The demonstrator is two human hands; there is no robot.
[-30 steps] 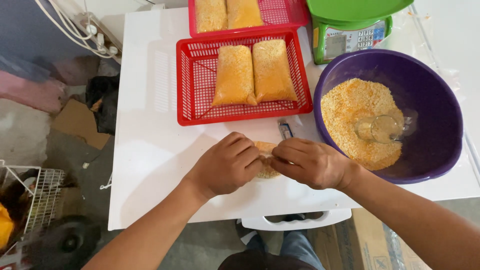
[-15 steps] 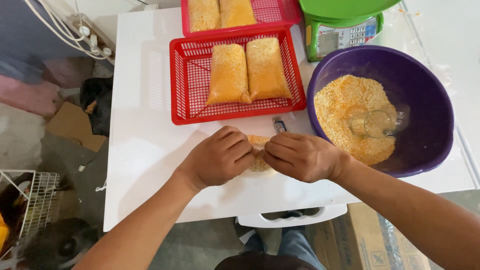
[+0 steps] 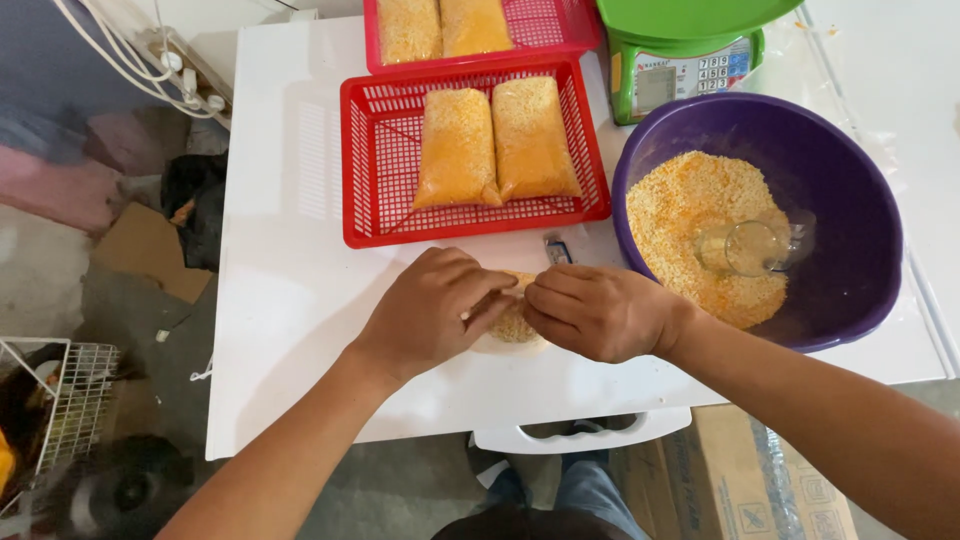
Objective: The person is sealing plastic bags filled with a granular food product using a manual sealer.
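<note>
A small clear bag of orange crumbs (image 3: 514, 320) lies on the white table (image 3: 290, 300), mostly hidden under my hands. My left hand (image 3: 435, 310) covers it from the left and my right hand (image 3: 600, 312) grips it from the right, fingers closed on the bag's top. Behind my hands a red basket (image 3: 365, 160) holds two filled bags of crumbs (image 3: 495, 145) lying side by side. To the right a purple bowl (image 3: 850, 200) holds loose orange crumbs with a clear cup (image 3: 745, 248) lying in them.
A second red basket (image 3: 560, 25) with more filled bags stands at the far edge. A green kitchen scale (image 3: 690, 50) sits behind the bowl. A small dark object (image 3: 556, 250) lies just above my right hand. Cardboard boxes and a wire rack are on the floor.
My hands stay pressed together on the small bag, shifting only slightly; the camera view has drifted a little.
</note>
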